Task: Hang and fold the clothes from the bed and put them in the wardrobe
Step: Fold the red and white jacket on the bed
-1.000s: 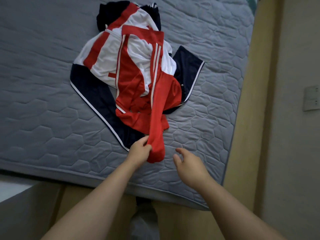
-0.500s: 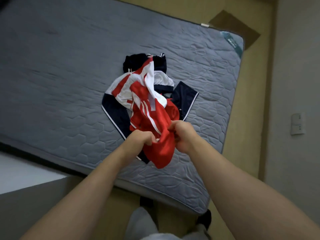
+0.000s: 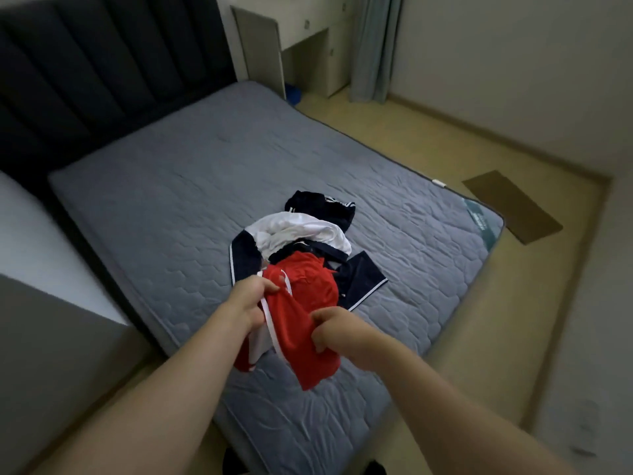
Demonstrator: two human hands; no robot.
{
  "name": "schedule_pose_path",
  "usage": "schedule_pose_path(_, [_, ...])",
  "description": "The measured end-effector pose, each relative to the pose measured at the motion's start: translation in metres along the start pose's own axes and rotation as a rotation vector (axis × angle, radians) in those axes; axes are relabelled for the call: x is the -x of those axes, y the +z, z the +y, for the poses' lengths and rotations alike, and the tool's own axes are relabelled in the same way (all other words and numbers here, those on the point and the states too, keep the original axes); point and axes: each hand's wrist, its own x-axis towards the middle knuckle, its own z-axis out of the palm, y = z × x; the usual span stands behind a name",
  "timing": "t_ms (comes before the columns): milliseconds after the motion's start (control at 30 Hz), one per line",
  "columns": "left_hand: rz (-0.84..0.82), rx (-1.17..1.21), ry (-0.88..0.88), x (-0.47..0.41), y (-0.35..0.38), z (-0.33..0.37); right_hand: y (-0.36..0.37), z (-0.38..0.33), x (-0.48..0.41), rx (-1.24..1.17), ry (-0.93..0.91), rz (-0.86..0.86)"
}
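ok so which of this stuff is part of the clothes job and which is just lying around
Job: red garment, gripped by left hand and right hand; white garment and navy garment, piled on the mattress.
Lying about: brown board, curtain, desk.

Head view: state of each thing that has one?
red garment, unfolded, bunched, held by both hands
left hand, grips the red garment's white-striped edge
right hand, pinches the red garment
white garment, crumpled on the mattress
navy garment, unfolded, lying on the mattress
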Motion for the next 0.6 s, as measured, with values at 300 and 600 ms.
schedule_pose_path(300, [0.144, -0.052, 0.492, 0.116, -0.013, 0.04, -0.019, 0.0, 0.047, -0.028, -0.092, 0.247])
schedule_pose_path(600, [0.121, -0.595, 0.882, 0.22, -0.043, 0.07, 0.039, -0.051, 0.071, 0.506, -0.496, 0.464])
